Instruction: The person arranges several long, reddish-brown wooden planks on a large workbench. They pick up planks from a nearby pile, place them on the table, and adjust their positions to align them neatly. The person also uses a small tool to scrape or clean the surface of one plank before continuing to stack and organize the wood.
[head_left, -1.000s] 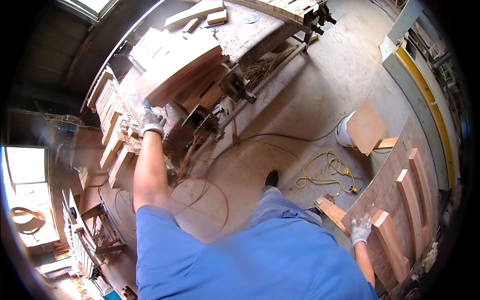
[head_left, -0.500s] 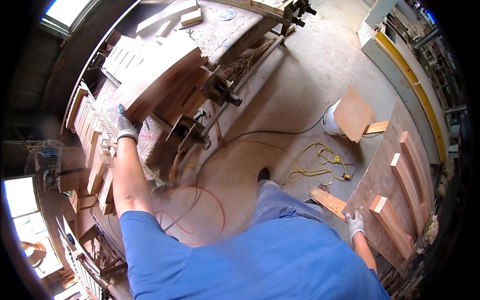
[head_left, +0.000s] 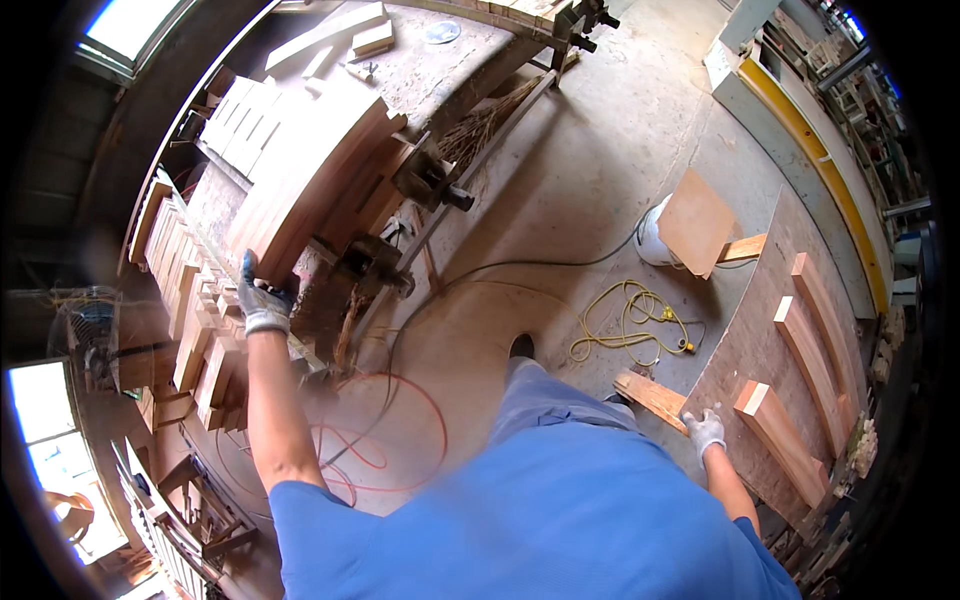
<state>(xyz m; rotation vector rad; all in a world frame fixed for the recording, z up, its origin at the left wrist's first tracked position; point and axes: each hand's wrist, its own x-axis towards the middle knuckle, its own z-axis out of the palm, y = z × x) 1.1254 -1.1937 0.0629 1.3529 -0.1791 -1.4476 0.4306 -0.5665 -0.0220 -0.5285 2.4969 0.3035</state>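
Note:
My left hand (head_left: 265, 304), in a grey-white glove with blue fingertips, is closed on the near end of a long curved wooden panel (head_left: 308, 165). One blue fingertip lies along the panel's end; the other fingers are partly hidden below it. More curved brown wood (head_left: 362, 205) lies under the panel, over the metal clamps. On the right, my right hand (head_left: 706, 430), in a similar glove, rests with fingers apart on the edge of a brown board (head_left: 735, 400). Its fingertips are next to the end of a light wooden plank (head_left: 652, 397).
Curved wooden pieces (head_left: 780, 440) lie on the board. A white bucket (head_left: 655, 240) stands beyond it under a tan square panel (head_left: 697, 222). A yellow cord (head_left: 610, 345) and a red hose (head_left: 437, 410) lie on the floor. Metal clamps (head_left: 372, 262) jut from the bench. Stacked strips (head_left: 175, 250) lie left.
The curved panel has slid toward me, with my left hand moving back at its near end. My right hand has shifted slightly up along the board's edge.

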